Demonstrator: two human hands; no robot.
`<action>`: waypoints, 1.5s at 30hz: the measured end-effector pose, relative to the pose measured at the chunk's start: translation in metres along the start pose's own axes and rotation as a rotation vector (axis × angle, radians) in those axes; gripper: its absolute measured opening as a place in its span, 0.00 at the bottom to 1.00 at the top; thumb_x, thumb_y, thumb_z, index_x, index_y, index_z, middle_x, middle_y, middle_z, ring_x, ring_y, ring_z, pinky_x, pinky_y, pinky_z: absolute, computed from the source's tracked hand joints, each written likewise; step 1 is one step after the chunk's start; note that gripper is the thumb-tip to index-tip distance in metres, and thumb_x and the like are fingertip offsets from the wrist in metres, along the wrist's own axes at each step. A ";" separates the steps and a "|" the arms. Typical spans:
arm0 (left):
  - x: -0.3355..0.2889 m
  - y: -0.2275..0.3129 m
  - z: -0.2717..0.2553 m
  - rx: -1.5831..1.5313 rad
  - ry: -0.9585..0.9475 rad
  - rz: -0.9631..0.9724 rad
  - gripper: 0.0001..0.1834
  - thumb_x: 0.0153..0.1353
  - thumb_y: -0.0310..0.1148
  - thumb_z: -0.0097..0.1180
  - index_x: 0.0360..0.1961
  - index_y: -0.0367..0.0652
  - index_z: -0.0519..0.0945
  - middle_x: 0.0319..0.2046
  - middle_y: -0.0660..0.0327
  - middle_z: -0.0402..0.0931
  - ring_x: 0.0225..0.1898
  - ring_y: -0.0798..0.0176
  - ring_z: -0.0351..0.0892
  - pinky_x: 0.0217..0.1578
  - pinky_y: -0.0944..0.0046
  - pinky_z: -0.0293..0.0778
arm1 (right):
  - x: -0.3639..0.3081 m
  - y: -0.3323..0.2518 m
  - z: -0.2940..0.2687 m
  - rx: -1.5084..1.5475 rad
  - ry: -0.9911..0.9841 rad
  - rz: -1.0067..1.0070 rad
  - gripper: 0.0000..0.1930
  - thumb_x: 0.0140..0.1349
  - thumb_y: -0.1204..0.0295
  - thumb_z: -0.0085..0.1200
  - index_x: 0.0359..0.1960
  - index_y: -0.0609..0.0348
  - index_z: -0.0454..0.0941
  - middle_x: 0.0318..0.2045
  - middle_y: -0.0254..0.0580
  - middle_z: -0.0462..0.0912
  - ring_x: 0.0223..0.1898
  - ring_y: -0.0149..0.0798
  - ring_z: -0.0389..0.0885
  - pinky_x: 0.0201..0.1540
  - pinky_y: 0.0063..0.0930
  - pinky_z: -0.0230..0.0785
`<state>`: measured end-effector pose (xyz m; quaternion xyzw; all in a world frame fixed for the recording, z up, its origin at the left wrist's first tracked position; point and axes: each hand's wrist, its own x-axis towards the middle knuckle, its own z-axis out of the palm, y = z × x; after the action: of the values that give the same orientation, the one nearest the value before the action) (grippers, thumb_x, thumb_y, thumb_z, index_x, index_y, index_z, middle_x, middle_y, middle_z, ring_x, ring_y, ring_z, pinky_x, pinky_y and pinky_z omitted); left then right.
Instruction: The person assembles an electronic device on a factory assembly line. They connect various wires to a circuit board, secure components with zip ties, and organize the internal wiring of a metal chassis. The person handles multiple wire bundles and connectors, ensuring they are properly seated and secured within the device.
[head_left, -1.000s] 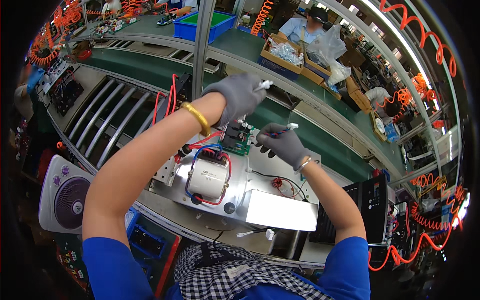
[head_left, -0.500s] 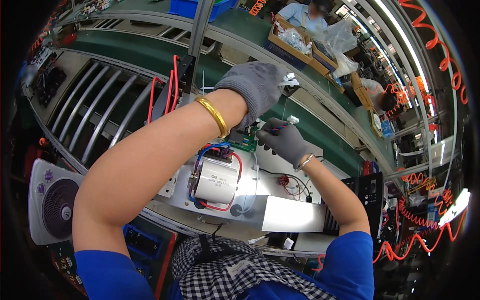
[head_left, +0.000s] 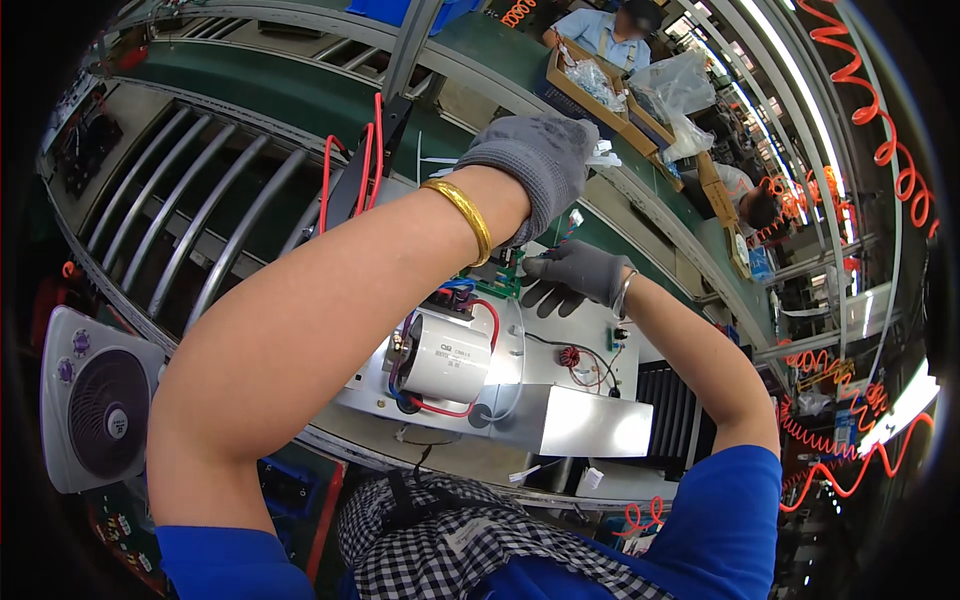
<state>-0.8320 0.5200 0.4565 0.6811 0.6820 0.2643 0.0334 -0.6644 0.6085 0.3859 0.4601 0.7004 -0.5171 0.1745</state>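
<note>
My left forearm (head_left: pixel 330 290) rose from the lower left on a bent elbow and slanted up across the work, a gold-coloured bangle (head_left: pixel 472 212) round its wrist. At its end my left hand (head_left: pixel 535 165), in a grey knitted glove, was held high with its back upward and its fingers curled in, closed on a small white plastic piece (head_left: pixel 604 156) that jutted out on the far right side. The fingertips themselves were hidden.

My right forearm (head_left: pixel 690 340) came up from the lower right, with a silver-coloured bracelet (head_left: pixel 623 290) at the wrist. My right hand (head_left: pixel 580 274), gloved in grey too, pointed leftward, palm down, the lower fingers slightly apart and drooping just beside a green circuit board (head_left: pixel 507 275). A thin red-and-blue cable (head_left: pixel 571 232) with a white connector (head_left: pixel 576 216) stood up behind it; I could not tell whether thumb and forefinger pinched it.

Nearer my body, a fat white cylinder (head_left: pixel 450 358) lay on a silver sheet-metal chassis (head_left: pixel 505 372).
</note>
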 end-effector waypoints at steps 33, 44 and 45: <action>0.025 0.025 -0.025 -0.819 -0.496 -0.131 0.14 0.63 0.43 0.58 0.35 0.42 0.79 0.19 0.67 0.73 0.17 0.77 0.67 0.14 0.72 0.60 | -0.081 -0.015 -0.062 0.125 0.518 -0.903 0.20 0.69 0.58 0.51 0.56 0.55 0.76 0.40 0.39 0.83 0.37 0.31 0.80 0.40 0.26 0.73; 0.016 0.024 -0.031 -0.950 -0.380 -0.271 0.23 0.64 0.52 0.55 0.29 0.41 0.77 0.13 0.68 0.65 0.09 0.76 0.58 0.08 0.71 0.54 | -0.080 -0.029 -0.063 0.738 0.380 -1.091 0.19 0.70 0.60 0.51 0.53 0.63 0.76 0.44 0.41 0.82 0.46 0.31 0.80 0.52 0.26 0.74; 0.017 0.017 -0.027 -0.969 -0.277 -0.293 0.24 0.65 0.53 0.54 0.29 0.41 0.77 0.13 0.68 0.63 0.08 0.76 0.56 0.08 0.71 0.53 | -0.083 -0.032 -0.069 0.889 0.438 -1.117 0.17 0.70 0.61 0.51 0.48 0.62 0.77 0.44 0.45 0.82 0.45 0.34 0.80 0.52 0.28 0.74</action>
<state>-0.8288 0.5266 0.4922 0.5136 0.5587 0.4495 0.4713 -0.6317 0.6301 0.4914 0.1553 0.5737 -0.6597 -0.4601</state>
